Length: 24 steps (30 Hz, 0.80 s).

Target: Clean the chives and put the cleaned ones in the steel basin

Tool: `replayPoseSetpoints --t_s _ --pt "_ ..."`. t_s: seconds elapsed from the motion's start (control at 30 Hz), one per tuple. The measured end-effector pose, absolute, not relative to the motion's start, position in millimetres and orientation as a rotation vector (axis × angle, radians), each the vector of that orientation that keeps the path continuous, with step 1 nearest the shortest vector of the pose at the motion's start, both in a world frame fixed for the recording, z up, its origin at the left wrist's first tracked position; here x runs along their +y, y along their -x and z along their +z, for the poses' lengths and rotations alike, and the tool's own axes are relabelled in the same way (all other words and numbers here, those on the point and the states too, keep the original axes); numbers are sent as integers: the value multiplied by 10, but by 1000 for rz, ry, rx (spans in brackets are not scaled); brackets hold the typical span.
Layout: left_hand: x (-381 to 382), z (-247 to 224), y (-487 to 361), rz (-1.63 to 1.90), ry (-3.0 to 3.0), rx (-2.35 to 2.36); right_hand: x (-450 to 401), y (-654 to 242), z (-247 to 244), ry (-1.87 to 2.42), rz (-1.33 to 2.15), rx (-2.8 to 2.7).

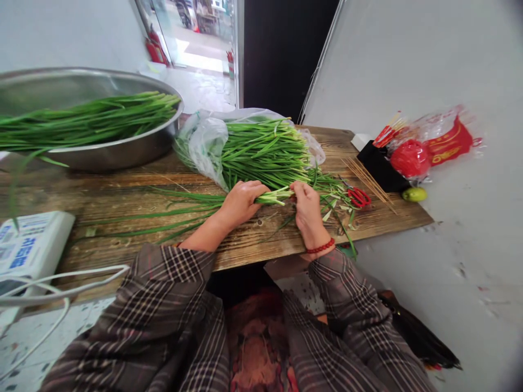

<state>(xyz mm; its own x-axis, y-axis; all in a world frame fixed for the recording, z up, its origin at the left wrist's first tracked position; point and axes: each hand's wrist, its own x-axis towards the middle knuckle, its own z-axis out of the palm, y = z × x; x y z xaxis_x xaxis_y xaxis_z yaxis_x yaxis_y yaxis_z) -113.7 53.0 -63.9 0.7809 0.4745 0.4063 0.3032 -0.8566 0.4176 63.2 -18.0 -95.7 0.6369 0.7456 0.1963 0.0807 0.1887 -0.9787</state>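
Note:
My left hand [242,202] is wrapped round a small bunch of long green stalks [192,202], whose leaves trail left over the wooden table [253,239]. The pale cut ends poke out to the right of that fist. At those ends my right hand [305,209], with a red bead bracelet on its wrist, is pinched; what lies between its fingertips is too small to make out. Just behind both hands a large heap of the same green stalks [265,149] rests partly in a clear plastic bag [208,141]. Loose trimmings [333,190] lie right of my right hand.
A big steel basin [134,152] holding more stalks stands at the back left. Red scissors [359,197], thin wooden sticks [370,182] and a black box [379,169] are at the right. A white device [36,245] with cables sits at the left front.

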Motion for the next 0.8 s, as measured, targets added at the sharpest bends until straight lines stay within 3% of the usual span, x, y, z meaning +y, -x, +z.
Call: replayPoseSetpoints --t_s 0.13,0.37,0.6,0.8 --pt "563 -656 1132 889 -2444 658 -329 -995 -850 1371 415 -861" --pt "598 -620 1152 1051 -2099 688 -909 -1618 -728 1627 -95 -1582" --pt "632 -645 1172 1018 -2110 697 -1522 -1905 -843 1769 285 -1731" --pt "646 -657 1177 1040 -2010 694 -1172 -2039 -969 1786 196 -1853"
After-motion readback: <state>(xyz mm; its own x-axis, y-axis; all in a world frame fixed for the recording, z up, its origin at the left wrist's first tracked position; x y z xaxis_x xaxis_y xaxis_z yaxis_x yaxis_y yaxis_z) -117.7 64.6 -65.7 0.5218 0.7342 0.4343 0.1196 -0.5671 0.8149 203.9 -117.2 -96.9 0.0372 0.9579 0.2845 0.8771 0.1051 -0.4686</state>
